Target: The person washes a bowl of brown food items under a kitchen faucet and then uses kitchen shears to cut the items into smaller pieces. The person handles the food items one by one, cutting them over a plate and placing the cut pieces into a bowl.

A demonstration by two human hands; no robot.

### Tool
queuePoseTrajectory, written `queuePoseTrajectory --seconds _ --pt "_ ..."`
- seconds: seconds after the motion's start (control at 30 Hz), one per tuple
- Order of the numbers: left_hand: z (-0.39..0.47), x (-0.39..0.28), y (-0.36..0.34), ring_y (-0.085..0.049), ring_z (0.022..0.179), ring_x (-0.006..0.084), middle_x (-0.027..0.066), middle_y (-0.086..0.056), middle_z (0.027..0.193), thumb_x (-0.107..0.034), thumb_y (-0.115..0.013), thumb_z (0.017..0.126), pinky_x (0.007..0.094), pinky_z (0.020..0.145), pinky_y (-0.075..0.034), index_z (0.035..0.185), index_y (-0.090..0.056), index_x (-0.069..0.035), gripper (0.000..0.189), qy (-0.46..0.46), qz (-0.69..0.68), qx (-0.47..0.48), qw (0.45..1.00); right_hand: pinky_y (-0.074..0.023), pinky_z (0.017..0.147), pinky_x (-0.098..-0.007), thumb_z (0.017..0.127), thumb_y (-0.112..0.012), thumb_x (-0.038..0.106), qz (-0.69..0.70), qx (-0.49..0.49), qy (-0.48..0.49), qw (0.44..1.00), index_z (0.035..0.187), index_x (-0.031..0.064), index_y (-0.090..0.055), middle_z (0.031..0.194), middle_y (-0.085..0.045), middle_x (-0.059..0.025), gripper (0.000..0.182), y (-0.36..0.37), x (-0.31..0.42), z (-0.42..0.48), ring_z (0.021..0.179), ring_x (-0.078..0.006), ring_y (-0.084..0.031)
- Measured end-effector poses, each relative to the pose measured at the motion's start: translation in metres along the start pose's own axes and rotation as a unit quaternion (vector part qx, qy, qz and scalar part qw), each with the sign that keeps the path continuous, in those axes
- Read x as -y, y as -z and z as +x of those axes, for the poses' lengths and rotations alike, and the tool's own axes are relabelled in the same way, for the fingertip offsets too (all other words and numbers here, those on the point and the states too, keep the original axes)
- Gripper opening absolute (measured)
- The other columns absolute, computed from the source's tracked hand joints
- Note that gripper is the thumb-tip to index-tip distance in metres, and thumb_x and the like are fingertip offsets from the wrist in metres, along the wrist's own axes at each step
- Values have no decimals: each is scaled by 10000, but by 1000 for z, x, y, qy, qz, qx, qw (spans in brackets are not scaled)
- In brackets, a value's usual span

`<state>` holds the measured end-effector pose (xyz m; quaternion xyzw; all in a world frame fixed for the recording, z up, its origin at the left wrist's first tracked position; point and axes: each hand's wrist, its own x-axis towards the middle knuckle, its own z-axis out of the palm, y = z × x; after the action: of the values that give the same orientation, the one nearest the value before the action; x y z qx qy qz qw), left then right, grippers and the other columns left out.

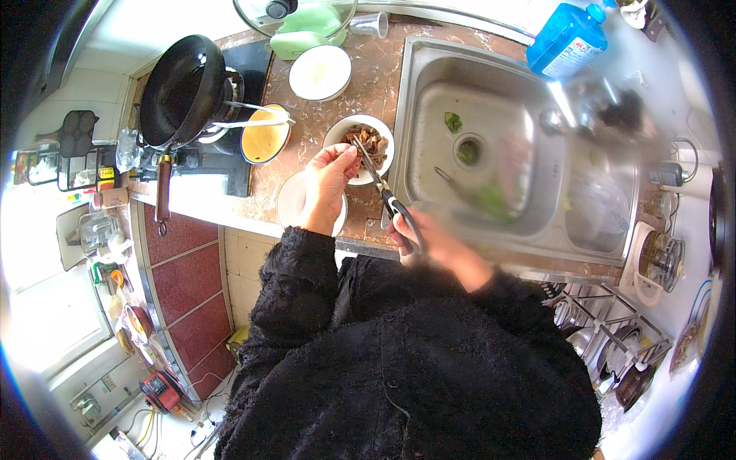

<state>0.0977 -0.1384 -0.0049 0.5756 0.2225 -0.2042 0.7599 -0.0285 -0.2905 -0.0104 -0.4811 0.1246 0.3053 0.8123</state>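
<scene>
My right hand point(411, 230) holds a pair of scissors point(376, 175) by the black handles. The blades point up and left over a white bowl point(388, 164) of dark brown pieces, perhaps dried mushrooms point(374, 144). At the blade tips, the thumb and fingers of my left hand point(330, 172) are pinched together above the bowl's left side; something small between them is too hidden to name. Below my left wrist, partly covered by it, stands another white bowl point(292, 198). A yellow-lined bowl point(261, 138) with pale tongs or chopsticks across it is farther left.
A wok point(181, 92) sits on the stove at the left. A white-lined bowl point(320, 72) and a glass lid point(310, 17) are at the back. To the right lies a steel sink point(425, 103) with green leaf pieces; a blue bottle point(566, 43) stands behind it.
</scene>
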Motion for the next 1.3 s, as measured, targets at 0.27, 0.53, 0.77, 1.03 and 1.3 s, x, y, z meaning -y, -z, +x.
queuePoseTrajectory --seconds 0.27,0.53,0.77,1.03,1.3 --pt "6 3 3 -570 712 100 13 -594 787 -69 -613 794 213 621 -456 845 -560 -54 75 6 17 -4 1000 -370 422 -172 817 -599 338 -20 -51 -23 998 835 71 -551 596 -439 42 271 3 2 -2 484 -35 -427" --pt "-2 -3 0 -567 744 85 43 -618 866 -146 -571 833 208 644 -444 1009 -582 2 230 -122 253 49 958 -384 445 -187 828 -574 376 17 -70 -24 997 819 70 -525 600 -466 26 310 4 -2 -5 473 -52 -444" --pt "-14 -29 48 -529 640 80 12 -600 822 -150 -550 841 198 586 -432 970 -582 -22 184 -234 252 -44 938 -401 462 -214 836 -567 346 51 -76 -20 996 817 54 -506 594 -490 -5 299 1 -3 -9 467 -83 -487" --pt "-44 -1 109 -542 772 267 84 -537 787 -148 -686 623 376 719 -412 749 -591 -62 180 -361 667 21 652 -415 474 -232 854 -541 320 53 -33 -22 998 817 37 -499 600 -475 -23 288 1 -6 -1 466 -114 -497" --pt "-23 26 110 -515 810 267 100 -509 777 -74 -562 627 376 743 -379 655 -576 -66 32 -367 737 -11 568 -418 476 -227 856 -528 356 0 -41 -12 999 816 33 -514 602 -479 -18 326 -14 9 -1 473 -96 -490"
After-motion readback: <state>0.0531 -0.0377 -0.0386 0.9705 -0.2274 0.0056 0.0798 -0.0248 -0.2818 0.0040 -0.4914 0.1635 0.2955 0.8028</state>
